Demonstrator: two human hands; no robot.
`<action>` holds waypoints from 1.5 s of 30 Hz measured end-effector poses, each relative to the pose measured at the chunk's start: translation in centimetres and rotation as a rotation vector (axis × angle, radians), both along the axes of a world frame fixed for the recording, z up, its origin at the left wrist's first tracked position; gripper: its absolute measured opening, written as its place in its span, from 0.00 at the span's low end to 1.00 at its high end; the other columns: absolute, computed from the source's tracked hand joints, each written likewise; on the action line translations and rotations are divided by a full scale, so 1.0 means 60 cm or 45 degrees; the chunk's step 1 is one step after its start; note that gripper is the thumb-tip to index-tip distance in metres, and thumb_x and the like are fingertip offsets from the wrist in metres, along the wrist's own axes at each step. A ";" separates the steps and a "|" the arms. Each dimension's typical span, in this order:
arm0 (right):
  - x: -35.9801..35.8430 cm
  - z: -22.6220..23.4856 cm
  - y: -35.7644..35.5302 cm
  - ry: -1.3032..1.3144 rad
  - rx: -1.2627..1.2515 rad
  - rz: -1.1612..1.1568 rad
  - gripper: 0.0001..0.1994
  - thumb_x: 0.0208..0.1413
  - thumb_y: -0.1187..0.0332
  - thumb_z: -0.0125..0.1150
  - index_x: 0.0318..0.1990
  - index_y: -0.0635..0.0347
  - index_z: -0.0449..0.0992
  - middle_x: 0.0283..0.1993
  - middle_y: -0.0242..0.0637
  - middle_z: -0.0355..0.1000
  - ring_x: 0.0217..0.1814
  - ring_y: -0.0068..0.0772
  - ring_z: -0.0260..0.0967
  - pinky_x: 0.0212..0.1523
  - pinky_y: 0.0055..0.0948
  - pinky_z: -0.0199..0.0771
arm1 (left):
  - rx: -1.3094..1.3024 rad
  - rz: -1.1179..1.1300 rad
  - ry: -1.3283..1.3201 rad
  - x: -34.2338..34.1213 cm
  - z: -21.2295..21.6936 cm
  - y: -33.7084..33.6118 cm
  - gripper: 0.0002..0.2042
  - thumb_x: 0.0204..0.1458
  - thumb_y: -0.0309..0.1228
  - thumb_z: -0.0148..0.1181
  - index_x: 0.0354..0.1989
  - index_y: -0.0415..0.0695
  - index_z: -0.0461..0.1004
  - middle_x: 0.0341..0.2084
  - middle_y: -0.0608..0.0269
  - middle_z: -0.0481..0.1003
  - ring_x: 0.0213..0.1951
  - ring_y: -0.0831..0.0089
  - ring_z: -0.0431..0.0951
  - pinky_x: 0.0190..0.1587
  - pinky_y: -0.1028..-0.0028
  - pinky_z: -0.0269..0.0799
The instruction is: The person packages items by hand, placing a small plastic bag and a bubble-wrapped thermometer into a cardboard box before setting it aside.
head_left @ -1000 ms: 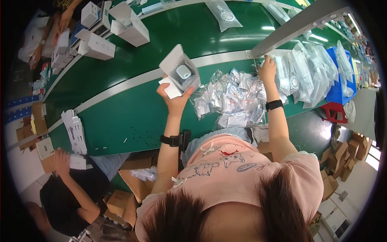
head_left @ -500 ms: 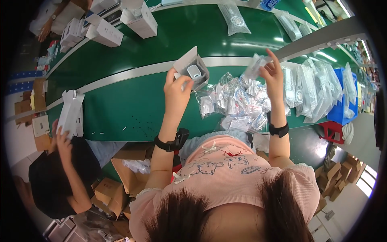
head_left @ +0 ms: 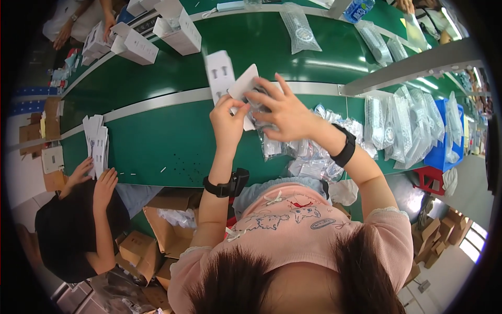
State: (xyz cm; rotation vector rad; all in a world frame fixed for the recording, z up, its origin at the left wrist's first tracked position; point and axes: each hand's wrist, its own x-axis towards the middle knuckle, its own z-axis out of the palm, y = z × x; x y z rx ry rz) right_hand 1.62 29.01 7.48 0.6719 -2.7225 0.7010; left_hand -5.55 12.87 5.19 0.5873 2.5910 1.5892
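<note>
Head view shows me a small white open carton (head_left: pixel 230 83) held up over the green conveyor belt (head_left: pixel 157 152), with its long flap standing away from the body toward the far side of the belt. My left hand (head_left: pixel 227 123) pinches the carton's near edge from below, thumb and fingers closed on the card. My right hand (head_left: pixel 280 110) comes in from the right with fingers spread across the carton's mouth, pressing a clear plastic-bagged part (head_left: pixel 259 102) against it; whether that hand truly grips the bag or only pushes it, I cannot tell.

So the carton sits just ahead of both hands, between them, its long axis running roughly away from me and leaning slightly left. Both hands touch it; the left carries it, the right works at the opening.

Just beyond the right wrist, with its black wristband (head_left: pixel 346 146), lies a heap of clear bagged parts (head_left: pixel 314 157) on the belt's near edge. Farther right more clear bags (head_left: pixel 408 125) are stacked beside a blue bin (head_left: pixel 444 146). White boxes (head_left: pixel 172 29) ride the far lane. To my left a co-worker's hands (head_left: pixel 94 178) rest on a pile of white cards (head_left: pixel 95 144), well apart from mine.
</note>
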 end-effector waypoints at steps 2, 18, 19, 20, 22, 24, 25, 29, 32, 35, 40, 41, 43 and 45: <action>0.002 0.001 -0.009 -0.110 -0.018 -0.031 0.11 0.34 0.69 0.63 0.30 0.54 0.77 0.57 0.39 0.55 0.64 0.45 0.42 0.61 0.55 0.39 | -0.025 0.004 -0.039 0.002 0.005 -0.002 0.05 0.34 0.22 0.63 0.20 0.37 0.72 0.31 0.55 0.73 0.27 0.63 0.74 0.27 0.74 0.65; -0.115 -0.119 0.077 -0.435 -1.568 -0.193 0.55 0.23 0.62 0.76 0.62 0.63 0.45 0.60 0.42 0.53 0.64 0.35 0.46 0.61 0.31 0.46 | -0.263 0.080 0.251 -0.166 -0.122 0.018 0.23 0.38 0.29 0.62 0.45 0.42 0.63 0.48 0.48 0.61 0.46 0.56 0.63 0.45 0.63 0.62; -0.147 -0.112 0.093 -0.341 -1.627 -0.309 0.53 0.23 0.62 0.76 0.60 0.65 0.48 0.58 0.41 0.55 0.63 0.34 0.49 0.60 0.31 0.50 | -0.677 0.110 0.450 -0.183 -0.128 0.022 0.26 0.39 0.30 0.61 0.48 0.42 0.61 0.50 0.47 0.58 0.49 0.53 0.60 0.47 0.60 0.60; -0.189 -0.106 0.107 -0.248 -1.686 -0.419 0.51 0.23 0.63 0.76 0.59 0.66 0.51 0.57 0.39 0.57 0.61 0.33 0.52 0.58 0.31 0.54 | -0.677 0.114 0.455 -0.193 -0.132 0.014 0.26 0.39 0.30 0.61 0.48 0.42 0.61 0.50 0.47 0.58 0.49 0.53 0.60 0.47 0.60 0.60; -0.274 -0.111 0.162 -0.165 -1.579 -0.497 0.49 0.26 0.65 0.74 0.59 0.66 0.50 0.56 0.39 0.57 0.59 0.33 0.54 0.55 0.31 0.59 | -0.789 -0.079 0.150 -0.184 -0.114 0.025 0.29 0.37 0.29 0.62 0.51 0.43 0.59 0.51 0.46 0.56 0.52 0.51 0.57 0.49 0.56 0.57; -0.361 -0.104 0.171 0.116 -1.473 -0.494 0.49 0.29 0.63 0.73 0.60 0.65 0.49 0.55 0.40 0.58 0.57 0.34 0.55 0.55 0.33 0.58 | -0.849 -0.165 0.014 -0.182 -0.104 0.021 0.30 0.36 0.28 0.62 0.52 0.44 0.59 0.51 0.45 0.55 0.53 0.49 0.55 0.50 0.54 0.56; -0.399 -0.116 0.186 0.129 -1.470 -0.501 0.49 0.29 0.63 0.73 0.60 0.65 0.49 0.55 0.40 0.58 0.57 0.34 0.55 0.55 0.33 0.58 | -0.956 -0.159 0.122 -0.183 -0.104 0.021 0.32 0.35 0.28 0.62 0.53 0.45 0.57 0.50 0.45 0.55 0.52 0.50 0.56 0.50 0.54 0.55; -0.462 -0.174 0.198 0.320 -0.934 -0.567 0.49 0.31 0.59 0.71 0.61 0.63 0.46 0.54 0.45 0.57 0.58 0.40 0.55 0.56 0.33 0.57 | -1.247 -0.101 0.322 -0.187 -0.095 0.009 0.37 0.32 0.25 0.63 0.57 0.50 0.55 0.47 0.47 0.56 0.50 0.51 0.57 0.50 0.55 0.55; -0.442 -0.196 0.240 0.381 -0.358 -0.697 0.49 0.32 0.56 0.70 0.61 0.60 0.46 0.56 0.48 0.56 0.59 0.44 0.53 0.56 0.34 0.55 | -1.327 -0.082 0.330 -0.192 -0.087 0.009 0.40 0.31 0.24 0.63 0.58 0.54 0.54 0.46 0.47 0.55 0.48 0.52 0.58 0.50 0.55 0.55; -0.428 -0.200 0.279 0.354 0.317 -1.064 0.49 0.33 0.54 0.68 0.62 0.56 0.44 0.50 0.52 0.62 0.51 0.48 0.60 0.51 0.36 0.62 | -1.083 -0.261 0.293 -0.192 -0.067 0.005 0.40 0.31 0.21 0.62 0.58 0.59 0.54 0.45 0.49 0.55 0.44 0.52 0.59 0.50 0.58 0.57; -0.448 -0.229 0.302 -0.626 -0.079 -1.004 0.46 0.34 0.59 0.64 0.63 0.52 0.44 0.39 0.53 0.69 0.39 0.50 0.68 0.42 0.38 0.69 | -0.567 -0.536 0.102 -0.162 0.011 0.062 0.38 0.31 0.20 0.61 0.55 0.59 0.56 0.46 0.49 0.54 0.46 0.52 0.60 0.49 0.61 0.60; -0.435 -0.233 0.321 -0.526 -0.086 -0.944 0.46 0.34 0.62 0.64 0.63 0.52 0.43 0.36 0.52 0.70 0.37 0.49 0.69 0.40 0.38 0.70 | -0.395 -0.569 0.086 -0.157 0.018 0.078 0.36 0.31 0.20 0.62 0.54 0.57 0.57 0.46 0.48 0.54 0.47 0.52 0.60 0.48 0.62 0.61; -0.399 -0.203 0.320 -0.539 -0.285 -0.827 0.45 0.35 0.67 0.61 0.63 0.52 0.43 0.36 0.50 0.70 0.37 0.45 0.70 0.39 0.36 0.70 | -0.082 -0.561 0.029 -0.142 0.026 0.079 0.34 0.31 0.20 0.63 0.51 0.54 0.58 0.48 0.48 0.55 0.47 0.51 0.62 0.46 0.63 0.64; -0.326 -0.152 0.310 -0.297 -0.638 -0.743 0.42 0.36 0.73 0.58 0.62 0.54 0.45 0.43 0.46 0.67 0.43 0.40 0.68 0.41 0.34 0.71 | -0.056 -0.496 0.054 -0.129 0.016 0.061 0.33 0.30 0.21 0.64 0.50 0.53 0.57 0.48 0.48 0.55 0.48 0.51 0.62 0.45 0.63 0.65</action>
